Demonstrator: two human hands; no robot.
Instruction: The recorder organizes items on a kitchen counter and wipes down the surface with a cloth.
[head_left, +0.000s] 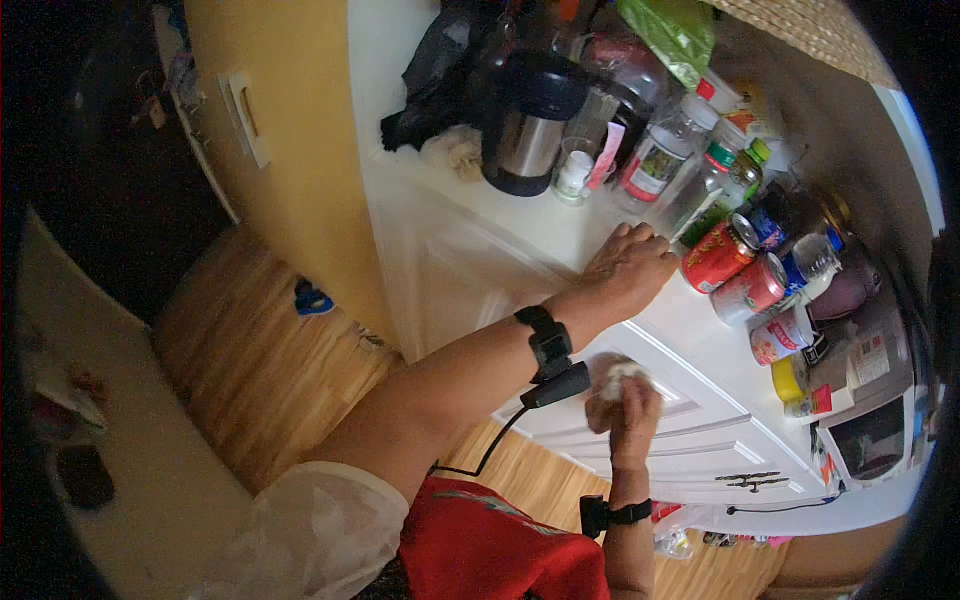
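My left hand (634, 262) rests at the front edge of the white cabinet top (544, 225), its fingers curled down beside a red drink can (720, 253). A thin pale strip (697, 214) rises by the fingertips; whether they grip it I cannot tell. Lower down, in front of the white cabinet doors (686, 397), my right hand (634, 412) is closed around a crumpled whitish cloth or tissue (624, 375), blurred. Both wrists wear black straps with small devices.
On the cabinet top stand a steel and black vacuum jug (529, 135), a clear cup (574, 176), plastic bottles (660, 161), a second red can (750, 289), a food tin (780, 334) and a yellow container (789, 377). A black bag (442, 67) lies at the back. A black cable (491, 450) hangs from the left wrist device.
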